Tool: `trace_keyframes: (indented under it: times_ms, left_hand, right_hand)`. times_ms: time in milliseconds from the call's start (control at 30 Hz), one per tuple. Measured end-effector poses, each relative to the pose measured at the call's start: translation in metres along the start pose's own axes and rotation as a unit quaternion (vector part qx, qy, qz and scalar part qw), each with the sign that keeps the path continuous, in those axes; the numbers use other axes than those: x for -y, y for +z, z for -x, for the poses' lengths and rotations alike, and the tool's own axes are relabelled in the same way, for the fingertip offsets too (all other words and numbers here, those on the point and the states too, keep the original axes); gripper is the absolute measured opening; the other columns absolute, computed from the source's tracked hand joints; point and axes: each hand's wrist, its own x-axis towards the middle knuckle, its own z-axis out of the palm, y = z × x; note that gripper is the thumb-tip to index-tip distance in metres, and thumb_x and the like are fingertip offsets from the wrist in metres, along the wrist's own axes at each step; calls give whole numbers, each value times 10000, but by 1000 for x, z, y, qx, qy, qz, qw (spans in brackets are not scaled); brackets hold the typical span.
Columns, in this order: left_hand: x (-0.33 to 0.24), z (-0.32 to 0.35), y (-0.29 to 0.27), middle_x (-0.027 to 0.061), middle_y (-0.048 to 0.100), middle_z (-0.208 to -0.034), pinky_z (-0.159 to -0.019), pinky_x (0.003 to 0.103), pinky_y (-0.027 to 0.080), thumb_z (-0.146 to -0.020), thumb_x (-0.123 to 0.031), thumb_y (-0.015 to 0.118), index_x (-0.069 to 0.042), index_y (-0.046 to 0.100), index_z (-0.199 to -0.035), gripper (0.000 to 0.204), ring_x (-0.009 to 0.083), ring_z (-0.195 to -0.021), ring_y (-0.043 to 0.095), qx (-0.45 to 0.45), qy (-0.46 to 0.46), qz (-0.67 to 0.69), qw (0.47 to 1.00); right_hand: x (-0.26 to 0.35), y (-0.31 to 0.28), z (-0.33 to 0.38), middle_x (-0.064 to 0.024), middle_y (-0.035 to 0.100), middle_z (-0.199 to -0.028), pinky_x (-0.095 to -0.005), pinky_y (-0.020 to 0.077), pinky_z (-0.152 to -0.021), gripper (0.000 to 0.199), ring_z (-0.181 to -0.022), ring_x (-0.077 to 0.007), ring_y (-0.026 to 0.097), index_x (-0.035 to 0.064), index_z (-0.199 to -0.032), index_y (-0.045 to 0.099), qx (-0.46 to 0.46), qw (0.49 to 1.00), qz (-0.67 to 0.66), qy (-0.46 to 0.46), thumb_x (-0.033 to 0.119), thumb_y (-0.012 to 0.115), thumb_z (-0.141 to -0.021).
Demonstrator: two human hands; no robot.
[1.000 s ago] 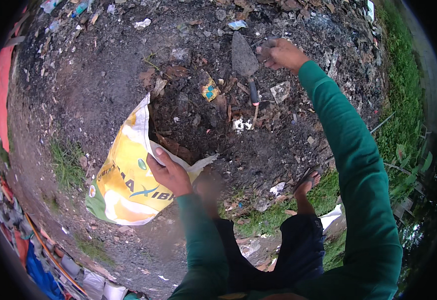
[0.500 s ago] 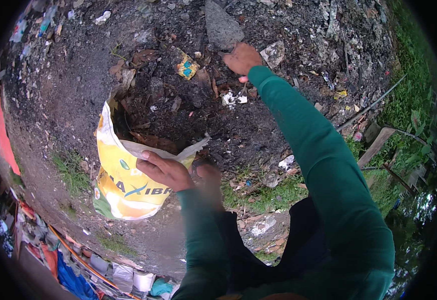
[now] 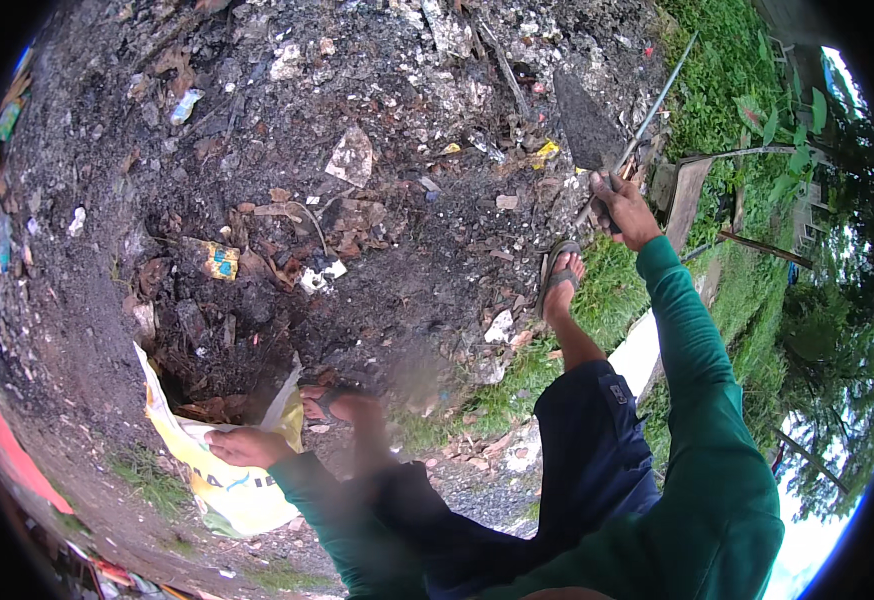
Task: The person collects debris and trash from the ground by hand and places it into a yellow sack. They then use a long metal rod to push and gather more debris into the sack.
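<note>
dark littered soil, grass, trees

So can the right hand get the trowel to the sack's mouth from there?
Probably yes: right hand grips the trowel raised clear; left hand holds the sack open, nothing between.

A single head-worn fisheye view looks steeply down at littered dark soil, close above the person's arms.

An outdoor dumping ground or backyard plot: dark soil strewn with plastic scraps, wrappers and dry leaves, bordered by grass, trees and weathered wooden boards.
</note>
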Motion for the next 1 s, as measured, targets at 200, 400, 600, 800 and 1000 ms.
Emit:
trace_keyframes:
  times_ms: [200,400,600,800,1000]
  left_hand:
    - [-5,4,3,317,543,-1389,-1110,473,406,-1094,-477,421,149,514,-1378,693,362,-1241,543,46,-34,12,998]
    - [-4,-5,3,320,457,-1531,-1183,488,350,-1101,-377,322,138,453,-1471,649,419,-1369,480,101,4,-90,991]
    - [-36,6,8,299,472,-1523,-1160,495,364,-1091,-432,374,148,472,-1442,685,416,-1316,512,91,-95,-21,991]
    - [-53,14,8,296,459,-1526,-1174,496,350,-1089,-417,404,131,450,-1470,669,404,-1346,492,61,-131,49,988]
    - [-51,16,-1,283,405,-1589,-1182,514,380,-1114,-447,350,98,399,-1533,689,430,-1427,435,53,-123,2,991]
  right_hand:
    - [27,44,-143,-113,667,-622,-427,530,-493,345,-484,-229,613,15,-736,677,-20,940,332,-76,295,616,-928]
    - [66,184,-114,-182,686,-624,-425,613,-550,362,-526,-263,694,-33,-717,685,-35,983,163,-81,235,568,-931]
    - [91,284,18,-279,699,-707,-439,629,-676,332,-593,-367,722,-126,-862,641,69,972,178,-133,199,616,-928]
    - [63,295,104,-380,651,-930,-569,544,-840,340,-936,-552,663,-126,-986,566,131,917,267,-265,201,643,-938]
    - [38,168,156,-220,633,-778,-508,506,-732,314,-772,-435,653,-9,-998,619,88,942,226,-233,294,684,-954]
